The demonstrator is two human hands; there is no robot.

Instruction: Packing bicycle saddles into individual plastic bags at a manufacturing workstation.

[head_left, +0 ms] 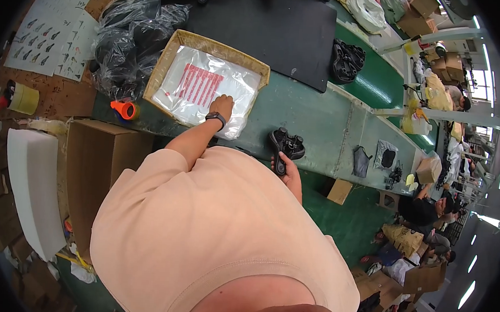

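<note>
My left hand (222, 107) reaches into a shallow yellow-brown cardboard tray (170, 51). Its fingers are curled down and closed on a clear plastic bag (236, 119), one of a stack with red print; the fingertips are partly hidden. A dark watch is on that wrist. To the right, by the bench's front edge, my right hand (290, 173) grips a black moulded part (288, 144) by its narrow lower stem. The part has rounded lobes at its upper end, and its exact kind cannot be made out.
Left of the tray lie black items in clear plastic (134, 37) and an orange tape ring (125, 110). A black mat (269, 34) covers the bench behind. More black parts (347, 60) lie farther right. An open cardboard box (92, 169) stands at my left; people work far right.
</note>
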